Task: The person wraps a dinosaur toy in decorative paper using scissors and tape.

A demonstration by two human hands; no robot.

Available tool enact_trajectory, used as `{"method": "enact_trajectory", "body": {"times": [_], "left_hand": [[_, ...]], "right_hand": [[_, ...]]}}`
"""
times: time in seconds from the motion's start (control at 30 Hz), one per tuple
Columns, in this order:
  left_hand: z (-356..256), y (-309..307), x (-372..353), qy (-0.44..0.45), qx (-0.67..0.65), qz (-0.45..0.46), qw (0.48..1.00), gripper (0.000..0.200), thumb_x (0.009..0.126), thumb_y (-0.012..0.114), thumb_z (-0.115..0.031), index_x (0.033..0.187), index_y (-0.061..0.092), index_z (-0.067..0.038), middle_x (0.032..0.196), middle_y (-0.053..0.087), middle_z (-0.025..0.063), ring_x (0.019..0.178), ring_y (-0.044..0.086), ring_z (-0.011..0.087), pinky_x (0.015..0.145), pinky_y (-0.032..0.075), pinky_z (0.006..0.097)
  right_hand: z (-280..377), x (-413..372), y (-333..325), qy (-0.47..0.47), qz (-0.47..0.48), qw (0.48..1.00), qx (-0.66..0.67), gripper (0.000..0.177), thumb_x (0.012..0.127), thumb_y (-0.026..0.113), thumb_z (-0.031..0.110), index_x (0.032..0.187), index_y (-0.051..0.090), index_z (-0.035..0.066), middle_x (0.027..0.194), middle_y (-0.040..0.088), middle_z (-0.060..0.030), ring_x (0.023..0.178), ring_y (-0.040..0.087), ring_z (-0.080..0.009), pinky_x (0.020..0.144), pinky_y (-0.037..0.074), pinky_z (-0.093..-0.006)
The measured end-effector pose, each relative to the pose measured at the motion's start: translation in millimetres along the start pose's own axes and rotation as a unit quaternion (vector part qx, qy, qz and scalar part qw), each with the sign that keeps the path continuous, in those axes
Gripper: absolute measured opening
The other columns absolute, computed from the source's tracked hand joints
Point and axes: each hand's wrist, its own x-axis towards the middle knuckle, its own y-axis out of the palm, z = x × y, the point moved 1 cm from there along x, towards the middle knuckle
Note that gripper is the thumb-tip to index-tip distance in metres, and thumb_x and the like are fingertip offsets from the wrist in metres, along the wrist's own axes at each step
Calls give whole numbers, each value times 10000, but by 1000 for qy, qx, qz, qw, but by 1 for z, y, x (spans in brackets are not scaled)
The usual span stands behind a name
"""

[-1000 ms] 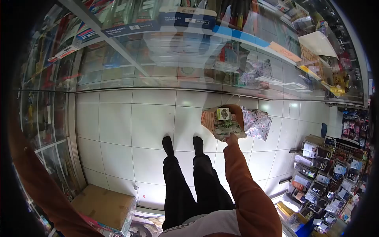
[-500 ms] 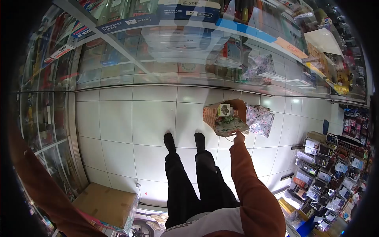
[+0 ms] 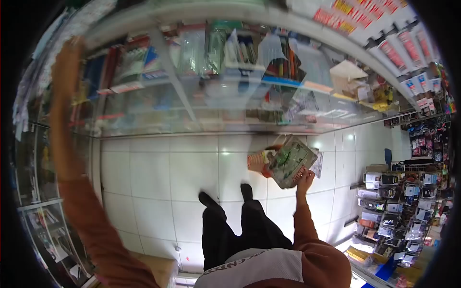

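My right hand point(image 3: 304, 178) grips the lower edge of a flat grey-green printed packet point(image 3: 292, 161) with a green picture and red lettering. Behind it on the floor stands an open striped paper bag point(image 3: 257, 162), largely covered by the packet in this view. To the right, part of a floral bag point(image 3: 317, 165) shows past the packet's edge. My left hand point(image 3: 71, 48) is raised at the far left, over the corner of the glass counter; motion blurs its fingers.
A glass display counter point(image 3: 230, 127) runs across the front, with stationery on its shelves. Hanging packaged goods point(image 3: 389, 206) fill a rack at the right. Behind me at the left sits a cardboard box point(image 3: 156, 269). White tiles point(image 3: 153, 173) cover the floor around my feet.
My right hand has lifted the printed packet up out of the striped bag. My left arm has swung forward and up to the counter's corner. The view has tilted up.
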Motion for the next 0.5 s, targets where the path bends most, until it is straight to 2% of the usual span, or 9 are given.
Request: {"method": "enact_trajectory", "body": {"times": [0.03, 0.07, 0.1, 0.13, 0.17, 0.27, 0.33, 0.4, 0.5], "left_hand": [[-40, -24, 9, -158, -45, 53, 985, 632, 976, 394, -570, 1383, 508, -99, 1414, 513, 160, 1308, 468, 348, 1103, 280, 511], [-49, -29, 5, -162, -68, 56, 983, 703, 949, 417, -616, 1390, 498, -75, 1425, 505, 163, 1333, 444, 345, 1131, 230, 527], [-50, -31, 2, -149, -53, 70, 985, 661, 982, 399, -563, 1435, 447, -84, 1484, 440, 153, 1386, 382, 329, 1144, 187, 556], [-50, -33, 0, -124, -82, 41, 988, 735, 930, 453, -629, 1397, 488, -63, 1450, 481, 156, 1380, 398, 320, 1155, 180, 551], [-56, -43, 2, -143, -104, 84, 981, 715, 931, 469, -617, 1397, 487, -75, 1471, 457, 147, 1392, 382, 305, 1156, 186, 551], [-51, -59, 5, -100, -139, 137, 976, 662, 934, 497, -567, 1408, 478, -105, 1468, 458, 135, 1382, 396, 292, 1139, 212, 576], [-40, -53, 0, -56, -146, 100, 983, 618, 926, 519, -537, 1405, 488, -148, 1461, 467, 128, 1372, 409, 280, 1118, 242, 564], [-34, -44, -2, -23, -172, 94, 980, 610, 909, 542, -521, 1409, 488, -176, 1463, 469, 119, 1369, 413, 270, 1104, 261, 535], [-23, -59, -7, 34, -194, 78, 977, 608, 884, 566, -492, 1409, 495, -194, 1460, 479, 98, 1363, 418, 256, 1088, 278, 496]], "right_hand": [[33, -6, -1, -19, 73, 996, 40, 212, 995, 567, 238, 1027, 469, 52, 843, 556, -50, 751, 520, -98, 644, 442, -263], [91, -20, 0, 56, 152, 983, 87, 184, 1008, 545, 230, 1032, 478, 60, 850, 554, -26, 768, 518, -100, 685, 445, -256], [131, -30, 9, -19, 166, 984, 58, 167, 1013, 536, 221, 1045, 482, 66, 843, 545, -17, 770, 513, -94, 693, 448, -253], [178, -44, 15, -103, 199, 973, 57, 158, 1014, 530, 213, 1053, 484, 66, 847, 543, -16, 776, 513, -96, 700, 451, -258], [227, -54, 24, -187, 227, 954, 55, 150, 1016, 524, 205, 1061, 485, 67, 850, 541, -15, 781, 512, -97, 707, 454, -263], [334, -81, 60, -316, 246, 913, 74, 139, 1027, 502, 186, 1102, 472, 74, 814, 531, 13, 730, 491, -60, 647, 427, -222], [447, -118, 80, -184, 373, 873, 253, 132, 1033, 487, 152, 1131, 454, 70, 767, 522, 45, 671, 460, -13, 574, 370, -176], [519, -133, 91, -257, 414, 826, 283, 134, 1033, 486, 130, 1138, 439, 62, 735, 516, 69, 627, 434, 23, 525, 313, -149], [623, -140, 105, -362, 438, 771, 288, 186, 1021, 503, 106, 1190, 459, 44, 829, 577, 31, 742, 501, 2, 609, 384, -155]]}}
